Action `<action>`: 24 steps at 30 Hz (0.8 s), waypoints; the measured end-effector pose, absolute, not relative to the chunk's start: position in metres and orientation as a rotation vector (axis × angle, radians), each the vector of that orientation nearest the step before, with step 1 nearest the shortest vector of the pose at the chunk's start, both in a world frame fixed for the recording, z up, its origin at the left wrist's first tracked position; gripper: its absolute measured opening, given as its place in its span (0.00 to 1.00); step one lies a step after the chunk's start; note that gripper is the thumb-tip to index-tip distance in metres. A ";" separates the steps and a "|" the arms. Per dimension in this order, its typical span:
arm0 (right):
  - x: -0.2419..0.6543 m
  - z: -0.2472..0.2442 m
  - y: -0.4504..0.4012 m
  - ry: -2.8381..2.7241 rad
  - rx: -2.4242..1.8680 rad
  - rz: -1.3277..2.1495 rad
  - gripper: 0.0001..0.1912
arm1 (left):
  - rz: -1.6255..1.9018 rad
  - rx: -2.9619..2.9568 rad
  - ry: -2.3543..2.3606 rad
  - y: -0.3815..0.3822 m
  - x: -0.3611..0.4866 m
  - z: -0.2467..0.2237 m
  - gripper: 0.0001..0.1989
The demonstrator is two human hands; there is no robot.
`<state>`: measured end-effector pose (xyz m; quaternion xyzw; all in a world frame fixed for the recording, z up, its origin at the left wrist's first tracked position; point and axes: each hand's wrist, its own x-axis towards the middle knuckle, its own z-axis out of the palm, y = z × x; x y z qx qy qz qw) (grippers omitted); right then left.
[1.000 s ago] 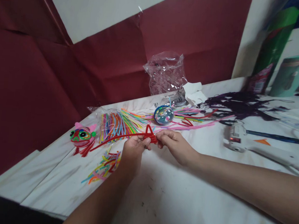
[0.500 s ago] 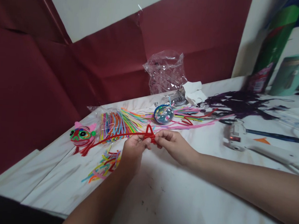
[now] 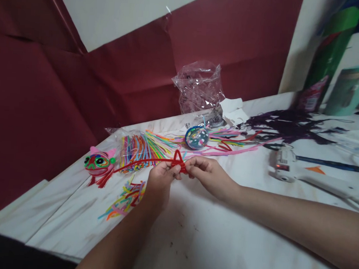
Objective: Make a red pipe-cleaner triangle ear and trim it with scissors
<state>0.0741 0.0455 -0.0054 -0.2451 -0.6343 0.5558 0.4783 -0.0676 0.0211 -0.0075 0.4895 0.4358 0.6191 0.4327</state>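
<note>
A red pipe cleaner is bent into a small triangular loop that stands up between my hands. Its long end runs left over a pile of coloured pipe cleaners. My left hand pinches the folded red bundle from the left. From the right, the fingertips of my right hand grip the same bundle, and they hide part of it. To the left stands a pipe-cleaner animal head with pink ears, a green nose and red legs. Short cut pipe-cleaner pieces lie beside my left forearm.
Behind my hands rests a clear ball with coloured bits. A crumpled plastic bag stands at the wall. At right are a white glue gun, a dark pen, dark purple strands and a pale green container.
The red loop has tilted and shifted slightly left between my fingers. Both hands stay almost in place, with the grip kept. The other things on the table have not moved.
</note>
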 end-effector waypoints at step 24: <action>0.073 -0.010 0.047 -1.616 -0.438 1.347 0.10 | 1.449 1.210 1.027 0.020 -0.068 -0.005 0.05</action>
